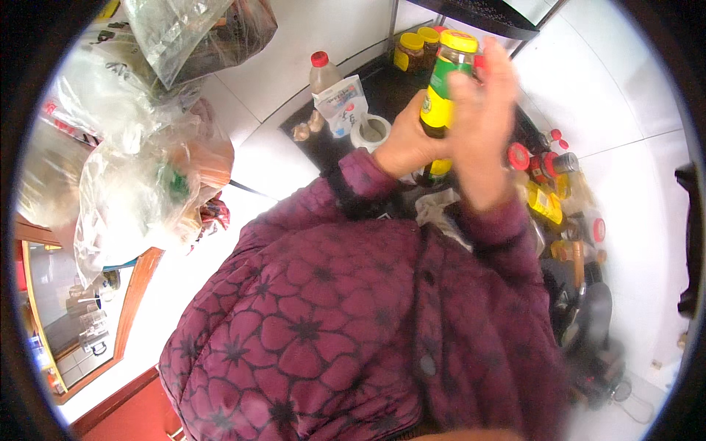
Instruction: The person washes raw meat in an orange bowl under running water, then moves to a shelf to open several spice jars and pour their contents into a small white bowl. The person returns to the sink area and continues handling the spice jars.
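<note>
My left hand (404, 141) is wrapped round the lower body of a glass jar (439, 95) of dark contents. The jar has a yellow lid and a green and yellow label, and it stands nearly upright in the grip. Just to its right, my right hand (485, 128) is raised with fingers stretched upward and apart, smeared by motion. It overlaps the jar's right edge, and I cannot tell whether it touches. Near my left wrist are a white pot (356, 136) with pale contents, a white packet (343, 104) and some garlic (309, 126).
A red-capped plastic bottle (323, 73) stands behind the packet. Yellow-lidded jars (409, 51) fill the back corner. Red-lidded jars (518, 156) and a yellow packet (544, 202) line the right wall. A crumpled cloth (439, 209) lies below my hands. Plastic bags (140, 176) hang at left.
</note>
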### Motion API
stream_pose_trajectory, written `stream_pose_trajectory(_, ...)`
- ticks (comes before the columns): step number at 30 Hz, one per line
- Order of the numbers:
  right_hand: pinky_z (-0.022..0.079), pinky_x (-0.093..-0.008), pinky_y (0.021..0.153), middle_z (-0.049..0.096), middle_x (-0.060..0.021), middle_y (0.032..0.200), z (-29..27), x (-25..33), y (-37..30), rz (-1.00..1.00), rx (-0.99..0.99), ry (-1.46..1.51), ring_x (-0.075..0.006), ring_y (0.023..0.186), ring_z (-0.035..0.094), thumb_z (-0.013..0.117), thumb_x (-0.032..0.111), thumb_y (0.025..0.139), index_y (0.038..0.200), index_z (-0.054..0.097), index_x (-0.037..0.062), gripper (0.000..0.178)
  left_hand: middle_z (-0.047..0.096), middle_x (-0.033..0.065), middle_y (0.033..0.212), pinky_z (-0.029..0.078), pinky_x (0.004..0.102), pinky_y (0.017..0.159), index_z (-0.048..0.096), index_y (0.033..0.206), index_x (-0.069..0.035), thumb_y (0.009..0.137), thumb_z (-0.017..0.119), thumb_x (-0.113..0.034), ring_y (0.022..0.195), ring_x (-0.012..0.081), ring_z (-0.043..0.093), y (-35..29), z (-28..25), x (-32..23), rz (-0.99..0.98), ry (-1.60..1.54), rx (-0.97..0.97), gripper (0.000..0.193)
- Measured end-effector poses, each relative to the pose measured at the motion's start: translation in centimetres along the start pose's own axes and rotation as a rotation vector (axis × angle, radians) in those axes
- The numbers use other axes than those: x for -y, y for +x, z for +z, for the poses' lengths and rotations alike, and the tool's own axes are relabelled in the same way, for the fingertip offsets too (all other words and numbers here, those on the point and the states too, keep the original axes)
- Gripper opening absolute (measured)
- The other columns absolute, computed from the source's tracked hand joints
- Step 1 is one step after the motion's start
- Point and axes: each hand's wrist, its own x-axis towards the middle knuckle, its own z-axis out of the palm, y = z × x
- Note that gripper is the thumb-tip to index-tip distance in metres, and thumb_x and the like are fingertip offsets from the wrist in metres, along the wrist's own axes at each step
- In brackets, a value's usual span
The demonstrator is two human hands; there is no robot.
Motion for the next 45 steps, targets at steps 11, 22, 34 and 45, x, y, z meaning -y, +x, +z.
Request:
stream_pose_trajectory(11,0.04,-0.0364,0.106,0.051,-0.0243,0.137,-1.8,-0.6,-5.9,0.507,0.171,0.485,-0.0309,0.126,0.052,0.037,0.032,0.106,0.143,0.037,-0.008,0.054,0.06,0.0068,0.119,0.046,0.0331,0.095,0.045,0.131,-0.005,0.068,0.086,-0.018,0.11,0.0153,0.056,-1.5,-0.5,-1.6,-0.138,0.151,0.182,0.076)
stream_pose_trajectory(22,0.044,-0.0384,0.104,0.061,-0.0211,0.127,-8.6,1.7,2.3,-0.081,0.653,0.133,-0.0313,0.121,0.058,0.047,0.025,0.103,0.129,0.056,-0.0004,0.037,0.06,0.005,0.112,0.045,0.0323,0.093,0.049,0.126,-0.007,0.065,0.087,-0.016,0.105,0.0152,0.056,-3.6,-0.4,-1.6,-0.187,0.403,0.427,0.071)
stream_pose_trajectory(34,0.05,-0.0354,0.095,0.066,-0.0161,0.114,-5.9,-0.2,-0.7,0.824,0.72,1.107,-0.0265,0.108,0.065,0.053,0.033,0.1,0.117,0.061,-0.0057,0.043,0.065,0.0125,0.109,0.05,0.0361,0.088,0.052,0.123,-0.008,0.062,0.087,-0.023,0.101,0.0253,0.065,-3.7,-0.6,-2.3,0.087,0.549,0.361,0.072)
stream_pose_trajectory(45,0.046,-0.0307,0.094,0.061,-0.0072,0.117,-0.6,-1.9,-10.1,0.986,0.198,1.026,-0.0158,0.106,0.058,0.044,0.031,0.106,0.125,0.055,-0.002,0.04,0.063,0.0069,0.101,0.05,0.0317,0.084,0.051,0.118,-0.003,0.069,0.086,-0.021,0.093,0.015,0.06,-1.8,-0.2,-2.4,-0.071,0.189,-0.051,0.063)
